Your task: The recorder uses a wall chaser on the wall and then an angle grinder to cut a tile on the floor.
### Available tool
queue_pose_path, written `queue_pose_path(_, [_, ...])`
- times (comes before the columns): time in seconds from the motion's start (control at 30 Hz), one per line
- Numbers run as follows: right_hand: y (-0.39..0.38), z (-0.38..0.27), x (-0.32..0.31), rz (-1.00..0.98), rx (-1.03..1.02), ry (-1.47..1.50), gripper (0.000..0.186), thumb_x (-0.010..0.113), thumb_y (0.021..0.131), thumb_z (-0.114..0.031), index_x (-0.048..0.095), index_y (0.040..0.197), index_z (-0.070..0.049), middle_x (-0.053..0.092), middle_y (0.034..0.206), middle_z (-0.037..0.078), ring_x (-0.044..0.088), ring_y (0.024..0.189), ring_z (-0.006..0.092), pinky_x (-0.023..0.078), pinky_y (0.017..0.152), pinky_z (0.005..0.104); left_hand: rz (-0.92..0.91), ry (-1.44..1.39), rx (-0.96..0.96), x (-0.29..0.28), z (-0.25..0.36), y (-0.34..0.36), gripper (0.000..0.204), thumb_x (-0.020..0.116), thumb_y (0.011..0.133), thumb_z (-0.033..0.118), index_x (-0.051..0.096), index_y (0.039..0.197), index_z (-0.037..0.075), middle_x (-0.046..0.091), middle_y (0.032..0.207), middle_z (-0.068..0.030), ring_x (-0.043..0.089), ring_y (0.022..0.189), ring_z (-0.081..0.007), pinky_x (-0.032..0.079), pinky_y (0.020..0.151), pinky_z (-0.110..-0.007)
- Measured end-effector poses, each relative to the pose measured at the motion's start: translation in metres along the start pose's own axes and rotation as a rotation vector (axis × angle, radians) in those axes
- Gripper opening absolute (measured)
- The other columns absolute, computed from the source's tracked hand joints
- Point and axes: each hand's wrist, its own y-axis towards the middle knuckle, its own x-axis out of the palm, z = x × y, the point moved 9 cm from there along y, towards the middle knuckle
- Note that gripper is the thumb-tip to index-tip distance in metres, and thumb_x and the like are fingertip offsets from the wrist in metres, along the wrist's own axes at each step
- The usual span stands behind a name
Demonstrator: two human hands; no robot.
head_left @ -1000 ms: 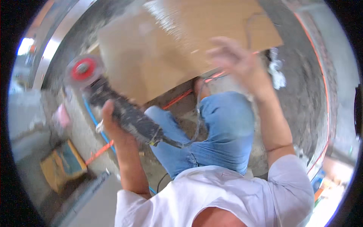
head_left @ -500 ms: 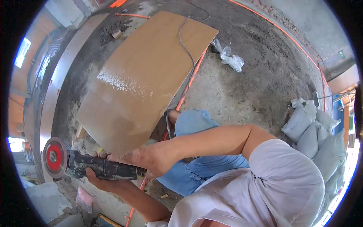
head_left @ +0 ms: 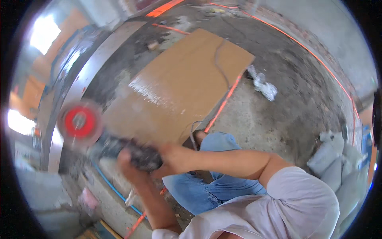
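An angle grinder [head_left: 147,157] with a red-centred disc [head_left: 79,121] is held out to my left, its dark body smeared by motion. Gripping the body from the near side is my left hand [head_left: 129,164]. Around the rear end closes my right hand [head_left: 171,158], its fingers partly hidden behind the tool. The disc faces up toward me, apart from any surface. Beyond the tool a large brown board [head_left: 191,71] lies on the floor, with whitish wet-looking patches near its left edge.
A grey cable [head_left: 218,59] crosses the board. Orange conduit [head_left: 225,101] runs along its right edge, and a blue pipe [head_left: 111,185] lies near my left arm. Crumpled clear plastic [head_left: 264,85] sits to the right. Filled sacks [head_left: 328,155] are piled at far right.
Both hands have raised the grinder and swung it up and to the right, tilting its disc end. The view has shifted, so the board appears lower and further right.
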Motion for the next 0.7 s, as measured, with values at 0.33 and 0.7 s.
queue_pose_path(0.33, [-0.021,-0.004,-0.073,0.499,0.259,0.2,0.04,0.075,0.069,-0.015,0.061,0.102,0.002,0.066,0.085,0.007,0.061,0.078,0.0125,0.051,0.072,0.0279,-0.097,0.231,-0.197,-0.009,-0.083,0.014,0.038,0.058,0.089,0.026,0.055,0.118,0.002,0.061,0.11,-0.0082,0.057,0.1,-0.0163,0.046,0.086,-0.029])
queue_pose_path(0.7, [-0.081,0.011,-0.216,0.976,0.122,0.246,0.023,0.065,0.077,-0.009,0.057,0.096,0.003,0.063,0.079,0.011,0.061,0.062,0.0186,0.049,0.056,0.0296,0.894,1.131,-0.254,-0.345,-0.121,-0.097,0.045,0.075,0.071,0.021,0.059,0.103,-0.005,0.063,0.1,-0.0199,0.061,0.093,-0.0322,0.05,0.077,-0.042])
